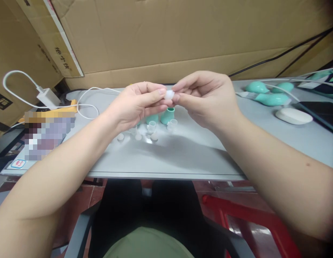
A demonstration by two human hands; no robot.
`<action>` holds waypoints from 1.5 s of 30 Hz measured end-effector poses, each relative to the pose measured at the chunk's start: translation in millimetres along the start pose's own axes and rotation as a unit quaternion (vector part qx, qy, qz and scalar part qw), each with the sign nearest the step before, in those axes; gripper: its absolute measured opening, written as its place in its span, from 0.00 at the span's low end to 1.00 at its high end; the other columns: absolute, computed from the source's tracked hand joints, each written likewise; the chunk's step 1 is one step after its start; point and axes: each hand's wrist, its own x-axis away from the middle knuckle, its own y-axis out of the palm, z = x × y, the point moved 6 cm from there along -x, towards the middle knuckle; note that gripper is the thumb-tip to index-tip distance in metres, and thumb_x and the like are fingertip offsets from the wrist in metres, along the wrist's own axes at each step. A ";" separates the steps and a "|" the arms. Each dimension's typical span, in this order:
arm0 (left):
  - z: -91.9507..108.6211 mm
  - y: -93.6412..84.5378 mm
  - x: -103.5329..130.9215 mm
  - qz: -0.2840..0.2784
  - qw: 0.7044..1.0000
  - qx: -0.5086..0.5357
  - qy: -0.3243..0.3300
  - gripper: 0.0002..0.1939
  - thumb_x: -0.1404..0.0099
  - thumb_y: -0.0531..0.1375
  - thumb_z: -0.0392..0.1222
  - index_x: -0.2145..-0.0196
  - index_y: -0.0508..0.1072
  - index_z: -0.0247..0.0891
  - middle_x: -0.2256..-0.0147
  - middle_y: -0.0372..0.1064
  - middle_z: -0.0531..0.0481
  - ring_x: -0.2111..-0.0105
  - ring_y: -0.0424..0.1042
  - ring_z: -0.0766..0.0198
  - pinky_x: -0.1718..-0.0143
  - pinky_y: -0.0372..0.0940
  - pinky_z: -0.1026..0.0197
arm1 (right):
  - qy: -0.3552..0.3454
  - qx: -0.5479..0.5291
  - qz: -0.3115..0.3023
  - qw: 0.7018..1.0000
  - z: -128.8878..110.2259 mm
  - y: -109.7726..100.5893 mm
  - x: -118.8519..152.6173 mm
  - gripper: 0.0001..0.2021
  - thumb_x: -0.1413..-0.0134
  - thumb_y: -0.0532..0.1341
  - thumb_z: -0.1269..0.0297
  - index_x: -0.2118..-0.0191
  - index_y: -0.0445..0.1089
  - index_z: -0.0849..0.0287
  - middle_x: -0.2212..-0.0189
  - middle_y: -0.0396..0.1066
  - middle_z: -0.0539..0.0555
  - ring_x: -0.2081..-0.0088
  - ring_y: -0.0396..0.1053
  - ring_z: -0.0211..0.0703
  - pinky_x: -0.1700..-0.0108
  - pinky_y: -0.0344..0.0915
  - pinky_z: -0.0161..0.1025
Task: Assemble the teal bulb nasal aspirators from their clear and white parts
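Observation:
Above the grey table, my left hand (pixel 143 102) and my right hand (pixel 205 95) meet at their fingertips. Both pinch a small white cap-like piece (pixel 169 94), whose exact kind is hard to make out. Below them stand teal bulb-shaped bottles (pixel 167 116) with open necks, partly hidden by my left hand. In front of these lie small clear plastic cups (pixel 151 127) with side tabs. Closer to me is a row of small whitish round discs (pixel 154 137).
At the right are teal bulbs (pixel 272 98), a white oval case (pixel 294 116) and a dark phone-like slab (pixel 320 113). A white charger (pixel 48 97) with its cable stands at the left. Cardboard (pixel 182 36) walls the back; a red stool (pixel 247 215) is below.

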 end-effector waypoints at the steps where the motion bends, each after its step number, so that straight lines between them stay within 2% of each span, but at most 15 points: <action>1: -0.2 0.7 0.4 0.006 1.000 0.012 -0.008 0.05 0.21 0.72 0.34 0.58 0.80 0.35 0.65 0.85 0.54 0.56 0.92 0.62 0.48 0.87 0.63 | 0.007 -0.006 0.011 1.000 0.5 2.2 0.8 0.10 0.46 0.84 0.67 0.64 0.85 0.50 0.66 0.86 0.50 0.63 0.85 0.46 0.56 0.85 0.46; 7: -1.8 1.3 0.5 0.028 0.999 0.017 -0.010 0.03 0.21 0.70 0.33 0.57 0.82 0.35 0.63 0.86 0.52 0.52 0.92 0.58 0.44 0.88 0.57 | 0.049 -0.033 0.066 0.996 4.9 11.0 3.8 0.11 0.46 0.81 0.69 0.67 0.80 0.49 0.68 0.83 0.48 0.65 0.82 0.45 0.56 0.85 0.47; 9: -4.0 1.6 -0.3 0.038 0.999 0.027 -0.002 0.04 0.20 0.69 0.32 0.57 0.81 0.35 0.63 0.86 0.52 0.53 0.92 0.59 0.43 0.87 0.56 | 0.050 -0.041 0.084 0.994 8.7 10.9 4.0 0.11 0.46 0.79 0.70 0.69 0.79 0.49 0.70 0.80 0.48 0.66 0.81 0.44 0.54 0.85 0.48; 13: -8.0 3.2 -2.2 0.078 0.994 0.076 0.018 0.09 0.18 0.65 0.27 0.60 0.80 0.35 0.66 0.84 0.56 0.60 0.90 0.69 0.45 0.86 0.64 | 0.053 -0.038 0.124 0.990 14.0 10.5 6.7 0.10 0.41 0.77 0.71 0.68 0.81 0.48 0.66 0.83 0.50 0.60 0.83 0.47 0.44 0.86 0.54; 16: -8.6 5.4 -1.9 0.106 0.989 0.105 0.025 0.13 0.18 0.63 0.25 0.62 0.78 0.35 0.68 0.83 0.58 0.64 0.88 0.74 0.50 0.84 0.70 | 0.068 -0.028 0.122 0.990 14.5 12.9 9.0 0.09 0.38 0.77 0.70 0.65 0.84 0.47 0.61 0.87 0.51 0.53 0.85 0.51 0.36 0.84 0.58; 18: -7.4 6.8 -0.8 0.116 0.987 0.106 0.028 0.14 0.18 0.63 0.25 0.63 0.77 0.35 0.69 0.82 0.59 0.65 0.88 0.75 0.51 0.84 0.72 | 0.071 -0.031 0.115 0.990 14.2 13.9 9.8 0.09 0.38 0.78 0.68 0.66 0.83 0.46 0.60 0.87 0.51 0.52 0.85 0.52 0.34 0.83 0.60; 25: -4.9 8.3 3.1 0.126 0.987 0.099 0.015 0.11 0.19 0.65 0.27 0.61 0.77 0.36 0.68 0.82 0.58 0.62 0.89 0.72 0.49 0.84 0.70 | 0.030 -0.008 0.079 0.996 8.5 12.4 8.1 0.10 0.36 0.80 0.61 0.64 0.80 0.46 0.62 0.84 0.50 0.54 0.83 0.50 0.39 0.84 0.56; 30: -3.7 11.9 6.1 0.123 0.986 0.109 0.004 0.10 0.19 0.67 0.27 0.61 0.78 0.36 0.65 0.84 0.55 0.52 0.92 0.64 0.42 0.86 0.65 | 0.014 -0.016 0.060 0.998 6.2 8.7 3.4 0.13 0.41 0.83 0.57 0.66 0.79 0.48 0.65 0.82 0.50 0.59 0.81 0.46 0.46 0.84 0.51; 35: -3.4 15.2 8.5 0.111 0.987 0.112 -0.028 0.05 0.19 0.67 0.29 0.55 0.80 0.35 0.57 0.87 0.52 0.40 0.89 0.56 0.36 0.85 0.58 | 0.026 -0.021 0.030 0.999 9.9 3.7 0.1 0.20 0.43 0.85 0.50 0.65 0.76 0.48 0.66 0.81 0.49 0.62 0.81 0.46 0.53 0.83 0.50; 40: -3.4 16.5 8.1 0.086 0.990 0.107 -0.043 0.09 0.16 0.63 0.29 0.58 0.80 0.35 0.64 0.84 0.56 0.42 0.90 0.61 0.36 0.84 0.62 | 0.048 -0.041 0.037 0.997 14.2 3.4 1.1 0.19 0.40 0.83 0.51 0.66 0.74 0.48 0.65 0.82 0.50 0.62 0.82 0.47 0.55 0.84 0.50; 45: -7.1 12.6 4.3 0.101 0.988 0.114 -0.027 0.12 0.16 0.63 0.28 0.60 0.79 0.35 0.64 0.84 0.55 0.44 0.91 0.62 0.37 0.85 0.63 | 0.068 0.024 0.074 0.995 10.3 5.1 5.1 0.17 0.43 0.83 0.50 0.65 0.76 0.45 0.63 0.85 0.51 0.58 0.82 0.54 0.47 0.85 0.58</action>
